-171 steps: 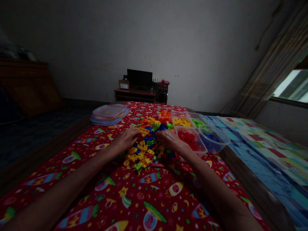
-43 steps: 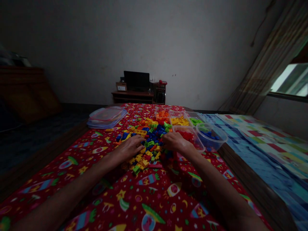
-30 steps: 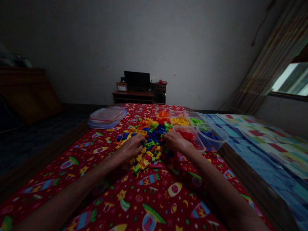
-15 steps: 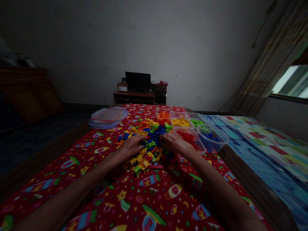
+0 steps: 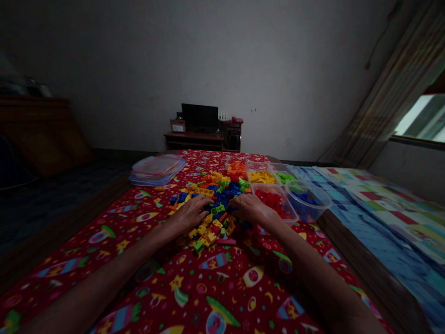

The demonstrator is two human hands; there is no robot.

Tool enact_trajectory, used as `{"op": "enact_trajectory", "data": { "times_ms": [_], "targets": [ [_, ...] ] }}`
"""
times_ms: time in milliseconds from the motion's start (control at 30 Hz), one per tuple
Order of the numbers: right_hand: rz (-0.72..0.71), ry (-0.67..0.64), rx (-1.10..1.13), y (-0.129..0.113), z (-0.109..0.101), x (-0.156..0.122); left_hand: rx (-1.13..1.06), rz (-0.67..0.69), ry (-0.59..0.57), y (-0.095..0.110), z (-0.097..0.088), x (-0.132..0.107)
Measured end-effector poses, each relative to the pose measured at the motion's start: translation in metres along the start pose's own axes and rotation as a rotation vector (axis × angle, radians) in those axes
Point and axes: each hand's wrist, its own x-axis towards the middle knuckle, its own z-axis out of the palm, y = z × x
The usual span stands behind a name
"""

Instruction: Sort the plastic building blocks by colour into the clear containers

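Observation:
A mixed pile of plastic building blocks point(image 5: 219, 208) in blue, yellow, green, red and orange lies on the red patterned tablecloth point(image 5: 215, 287). My left hand point(image 5: 194, 211) rests at the pile's left side, fingers stretched over the blocks and thumb a little apart; I see nothing held in it. At the right side is my right hand point(image 5: 250, 206), its fingers bent down and together among blue and red blocks. Whatever may be between those fingertips is hidden.
Right of the pile stand clear containers of sorted blocks: an orange box point(image 5: 237, 166), a yellow box point(image 5: 261, 176), a green box point(image 5: 285, 177), a red box point(image 5: 274, 204) and a round blue tub point(image 5: 308, 204). Stacked lids point(image 5: 156, 169) lie far left.
The red block that showed at my left fingertips is out of sight there now. My right hand has shifted very slightly; the containers stand as before.

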Motion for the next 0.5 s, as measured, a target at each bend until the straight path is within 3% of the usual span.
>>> {"op": "enact_trajectory", "data": {
  "times_ms": [333,500],
  "targets": [
    [-0.003,0.017,-0.009,-0.001,-0.005,0.000,-0.059,0.006,0.031,0.008,-0.009,0.002],
    [-0.016,0.118,0.002,0.008,0.000,0.002,-0.217,-0.129,0.117,0.023,-0.018,0.009]
  ]
}}
